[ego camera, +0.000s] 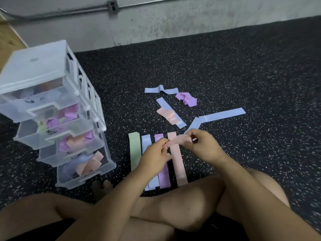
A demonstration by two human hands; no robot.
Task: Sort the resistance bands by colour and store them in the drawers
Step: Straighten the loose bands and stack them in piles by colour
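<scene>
- Head view: the left hand (154,154) and the right hand (203,145) sit close together at frame centre, each pinching one end of a pink band (177,139) stretched between their fingertips.
- Directly beneath the hands, four flattened bands lie side by side on the floor (243,75): a green band (134,150), a blue band (152,184), a purple band (164,176) and a second pink band (178,164).
- Above the hands, loose bands are scattered: a long bent blue band (224,113), a peach band (169,115) overlapping a blue strip (162,102), a crumpled purple band (186,99) and a twisted blue band (156,90).
- At frame left, a translucent drawer unit (43,66) stands with four drawers pulled out stepwise; purple, green, peach and blue bands show inside.
- Crossed bare legs (182,206) fill the lower frame.
</scene>
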